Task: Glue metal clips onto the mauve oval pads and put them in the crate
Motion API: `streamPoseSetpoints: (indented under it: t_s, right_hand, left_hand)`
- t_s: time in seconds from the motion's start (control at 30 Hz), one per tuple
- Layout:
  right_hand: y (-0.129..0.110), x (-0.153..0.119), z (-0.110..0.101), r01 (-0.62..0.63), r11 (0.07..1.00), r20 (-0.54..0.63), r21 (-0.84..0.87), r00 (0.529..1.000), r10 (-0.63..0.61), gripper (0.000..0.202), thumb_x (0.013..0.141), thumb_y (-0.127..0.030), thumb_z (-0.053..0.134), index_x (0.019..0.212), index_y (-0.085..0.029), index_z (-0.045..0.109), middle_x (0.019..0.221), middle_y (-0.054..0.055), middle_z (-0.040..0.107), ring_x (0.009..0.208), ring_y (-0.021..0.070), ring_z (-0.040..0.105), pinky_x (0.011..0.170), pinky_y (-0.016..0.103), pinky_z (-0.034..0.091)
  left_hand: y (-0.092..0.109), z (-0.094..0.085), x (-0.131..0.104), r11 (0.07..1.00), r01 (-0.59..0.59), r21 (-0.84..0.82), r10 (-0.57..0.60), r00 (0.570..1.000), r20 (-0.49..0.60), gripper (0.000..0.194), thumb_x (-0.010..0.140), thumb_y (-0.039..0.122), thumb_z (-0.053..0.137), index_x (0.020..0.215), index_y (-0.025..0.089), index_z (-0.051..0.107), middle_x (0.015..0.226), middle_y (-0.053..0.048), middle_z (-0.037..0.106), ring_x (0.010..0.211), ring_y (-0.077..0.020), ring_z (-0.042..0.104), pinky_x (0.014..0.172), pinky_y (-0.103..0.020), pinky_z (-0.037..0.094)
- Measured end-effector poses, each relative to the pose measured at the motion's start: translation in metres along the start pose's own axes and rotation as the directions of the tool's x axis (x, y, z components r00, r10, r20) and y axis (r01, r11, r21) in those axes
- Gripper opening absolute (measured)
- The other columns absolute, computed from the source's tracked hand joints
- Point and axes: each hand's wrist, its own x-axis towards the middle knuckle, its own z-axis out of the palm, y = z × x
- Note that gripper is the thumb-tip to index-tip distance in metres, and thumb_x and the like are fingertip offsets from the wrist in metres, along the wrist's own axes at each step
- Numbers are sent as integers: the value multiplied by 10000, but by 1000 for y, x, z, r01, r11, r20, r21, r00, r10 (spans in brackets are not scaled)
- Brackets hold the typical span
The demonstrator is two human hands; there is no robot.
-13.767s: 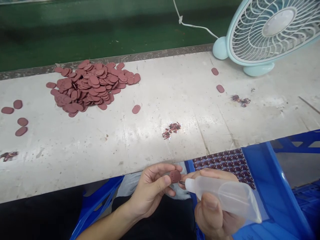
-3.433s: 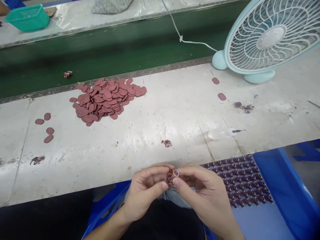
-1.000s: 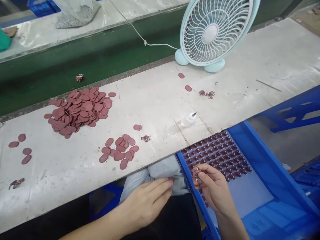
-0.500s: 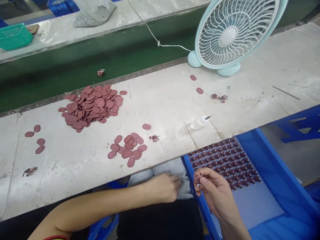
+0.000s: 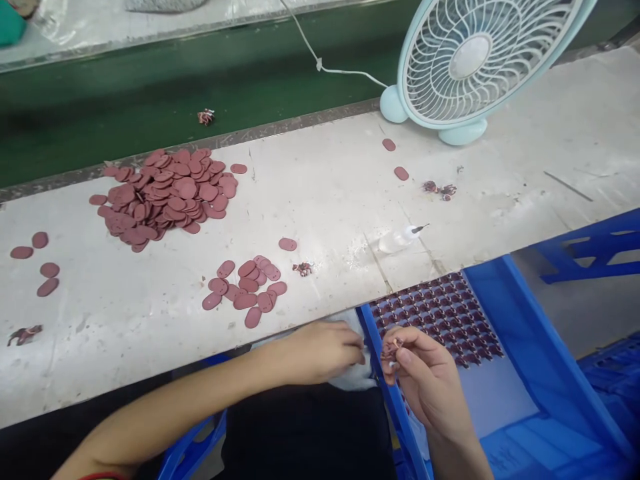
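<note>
My right hand [image 5: 425, 373] pinches a small brown figurine [image 5: 391, 349] between thumb and fingers, just above the near edge of a blue crate [image 5: 555, 373]. Rows of similar brown figurines [image 5: 440, 313] stand on a pale sheet inside that crate. My left hand [image 5: 320, 353] is loosely closed, palm down, over a light cloth [image 5: 350, 377] at my lap; its palm is hidden. On the table above it lies a small group of reddish-brown oval discs [image 5: 245, 300]. Beside those discs is another figurine [image 5: 302, 269]. A clear needle-tipped bottle [image 5: 397, 240] lies further right.
A large heap of oval discs [image 5: 170, 197] lies at the table's back left. At the back right stands a pale blue fan [image 5: 470, 57], its cord crossing the green strip [image 5: 280, 87]. More figurines [image 5: 440, 190] and two loose discs [image 5: 401, 173] lie near it.
My left hand has lifted slightly, and its fingers have loosened a little and point downward. My right hand still holds the figurine, turned slightly. The whole view has shifted.
</note>
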Motion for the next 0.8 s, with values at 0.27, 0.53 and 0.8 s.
streamPoseSetpoints:
  t_s: [0.27,0.53,0.8]
  right_hand:
    - [-16,-16,22,106,967,76,-230,993,-91,84,921,-221,681,976,-276,713,888,13,661,681,133,661,568,219,581]
    - [-14,-13,43,168,929,119,-330,984,-136,108,939,-202,659,1009,-273,700,899,6,680,723,113,669,662,201,585]
    - [3,-9,45,-92,990,148,103,986,76,53,934,-292,693,954,-246,710,795,-6,713,686,108,684,581,180,578]
  left_hand:
    - [34,21,-31,-96,-101,-990,-632,775,-18,257,775,222,827,1025,233,773,1138,-87,760,966,-216,740,592,-167,579]
    - [33,16,-35,-47,-155,-987,-654,752,-86,365,758,104,827,1091,236,757,1180,-48,750,997,-167,721,811,-210,601]
    - [33,17,-40,123,-166,-978,-584,785,-206,403,839,69,729,1183,278,710,1272,-67,677,918,-164,721,771,-258,622]
